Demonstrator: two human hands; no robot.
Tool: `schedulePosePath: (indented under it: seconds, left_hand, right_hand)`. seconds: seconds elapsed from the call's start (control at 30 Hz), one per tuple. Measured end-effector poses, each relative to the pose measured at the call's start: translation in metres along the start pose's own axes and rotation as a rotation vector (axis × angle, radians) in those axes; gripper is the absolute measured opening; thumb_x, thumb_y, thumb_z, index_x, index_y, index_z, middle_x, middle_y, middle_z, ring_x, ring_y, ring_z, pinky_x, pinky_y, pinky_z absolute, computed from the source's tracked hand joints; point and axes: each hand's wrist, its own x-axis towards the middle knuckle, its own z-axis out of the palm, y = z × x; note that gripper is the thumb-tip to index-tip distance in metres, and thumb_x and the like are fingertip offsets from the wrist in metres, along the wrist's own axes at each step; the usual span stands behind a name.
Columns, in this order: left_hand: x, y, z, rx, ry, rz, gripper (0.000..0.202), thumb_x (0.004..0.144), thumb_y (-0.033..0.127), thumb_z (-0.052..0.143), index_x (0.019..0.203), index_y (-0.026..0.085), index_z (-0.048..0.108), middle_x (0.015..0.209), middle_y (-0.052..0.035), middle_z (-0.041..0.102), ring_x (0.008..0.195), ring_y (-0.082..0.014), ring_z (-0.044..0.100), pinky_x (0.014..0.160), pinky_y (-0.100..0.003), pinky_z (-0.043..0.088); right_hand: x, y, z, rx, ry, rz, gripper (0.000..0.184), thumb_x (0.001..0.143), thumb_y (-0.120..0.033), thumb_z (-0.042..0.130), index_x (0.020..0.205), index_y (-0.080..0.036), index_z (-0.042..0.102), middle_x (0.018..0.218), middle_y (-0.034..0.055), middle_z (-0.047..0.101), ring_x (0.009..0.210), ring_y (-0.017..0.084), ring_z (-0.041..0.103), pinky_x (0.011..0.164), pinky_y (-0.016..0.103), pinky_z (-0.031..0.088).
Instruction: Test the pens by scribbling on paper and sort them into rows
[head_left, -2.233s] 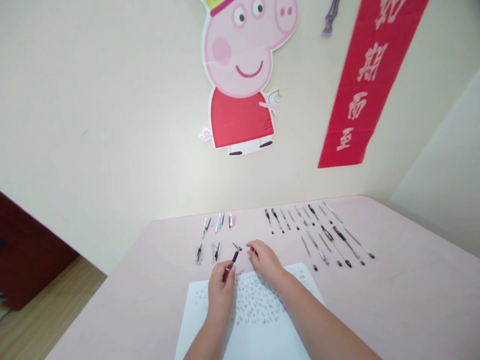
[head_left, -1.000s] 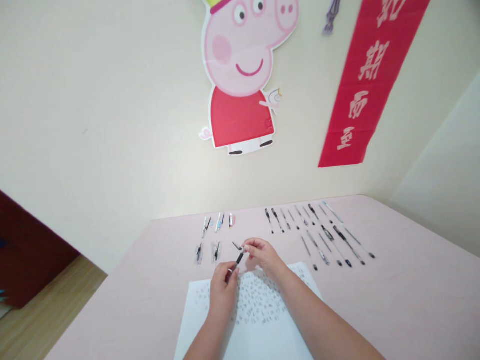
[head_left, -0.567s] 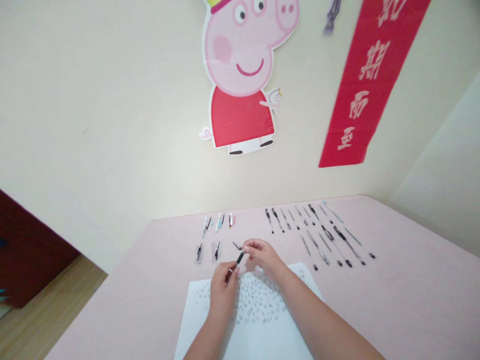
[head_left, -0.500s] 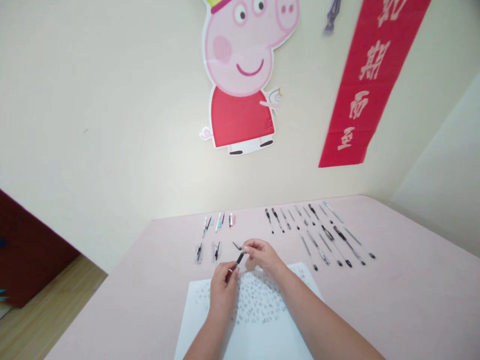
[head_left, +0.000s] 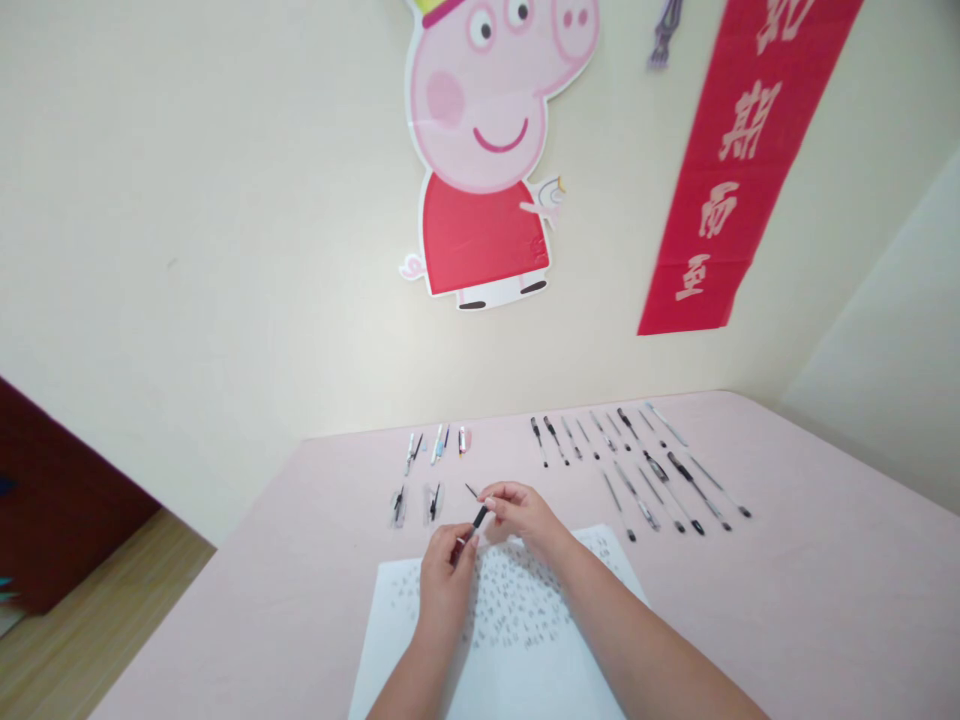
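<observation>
My left hand (head_left: 448,572) is closed around a pen (head_left: 481,516) with a black grip, tilted up and to the right above the paper. My right hand (head_left: 525,512) pinches at the pen's upper end, and its fingertips cover that end. Just beyond those fingertips shows a thin dark piece (head_left: 472,491); I cannot tell whether it touches them or lies on the table. Beneath both hands is a white sheet of paper (head_left: 525,675) with rows of handwritten characters.
Several pens and refills (head_left: 655,468) lie in two rows on the right of the pink table (head_left: 247,610). Small dark pieces on clear wrappers (head_left: 433,502) and light-coloured pens (head_left: 438,446) lie to the left. A wall (head_left: 225,250) with a pig cutout (head_left: 487,230) stands behind.
My right fingertips have shifted slightly left at the pen's upper end. The left hand and the things on the table look unmoved.
</observation>
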Motion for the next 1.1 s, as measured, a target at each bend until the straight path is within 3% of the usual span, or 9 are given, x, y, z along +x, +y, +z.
schedulePosePath:
  seconds: [0.13,0.33,0.6,0.77,1.0,1.1]
  left_hand:
    - [0.0002,0.0006,-0.0002,0.004,-0.005,0.012,0.018,0.074,0.033,0.058,0.078,0.018,0.067,0.073,-0.0042,0.064,0.062,-0.0174,0.056,0.058,-0.030,0.046]
    - [-0.0002,0.0003,0.0007,-0.009,0.000,-0.017,0.020,0.075,0.035,0.058,0.080,0.018,0.066,0.075,-0.0048,0.065,0.062,-0.0173,0.057,0.058,-0.030,0.046]
    - [-0.0002,-0.0025,0.0008,-0.010,0.010,-0.010,0.019,0.074,0.035,0.059,0.079,0.019,0.067,0.072,-0.0040,0.064,0.061,-0.0174,0.056,0.058,-0.030,0.046]
    - [-0.0004,-0.0029,0.0015,-0.016,0.010,-0.037,0.021,0.074,0.036,0.059,0.081,0.018,0.067,0.075,-0.0048,0.065,0.062,-0.0178,0.057,0.059,-0.031,0.047]
    - [0.0000,-0.0015,0.0008,-0.033,0.006,-0.035,0.020,0.072,0.036,0.060,0.079,0.019,0.067,0.073,-0.0043,0.065,0.062,-0.0177,0.057,0.059,-0.031,0.047]
    - [0.0001,-0.0005,0.0003,-0.025,0.002,-0.045,0.020,0.073,0.036,0.060,0.080,0.018,0.067,0.073,-0.0039,0.064,0.061,-0.0174,0.057,0.058,-0.031,0.047]
  right_hand:
    - [0.0021,0.0029,0.0011,0.014,0.032,-0.030,0.034,0.053,-0.044,0.081,0.063,-0.017,0.064,0.066,-0.0016,0.062,0.050,0.007,0.048,0.050,0.021,0.037]
    - [-0.0046,-0.0039,0.0011,0.022,-0.041,0.032,0.040,0.058,-0.048,0.077,0.085,-0.019,0.070,0.067,-0.0013,0.063,0.050,0.009,0.052,0.049,0.022,0.038]
    - [0.0001,0.0009,0.0002,-0.002,0.022,-0.015,0.032,0.055,-0.044,0.080,0.068,-0.017,0.067,0.062,-0.0023,0.060,0.049,0.007,0.048,0.050,0.020,0.036]
    - [-0.0033,-0.0008,-0.0003,0.019,-0.032,0.032,0.041,0.059,-0.049,0.076,0.086,-0.019,0.070,0.070,-0.0001,0.065,0.051,0.009,0.053,0.050,0.022,0.039]
    - [0.0007,0.0011,0.0001,-0.023,0.019,-0.044,0.035,0.055,-0.047,0.079,0.066,-0.017,0.067,0.067,0.0000,0.063,0.052,0.008,0.048,0.051,0.021,0.038]
    - [-0.0016,0.0002,0.0002,-0.007,-0.008,0.002,0.036,0.058,-0.049,0.077,0.076,-0.019,0.068,0.072,0.0003,0.065,0.051,0.008,0.050,0.050,0.021,0.038]
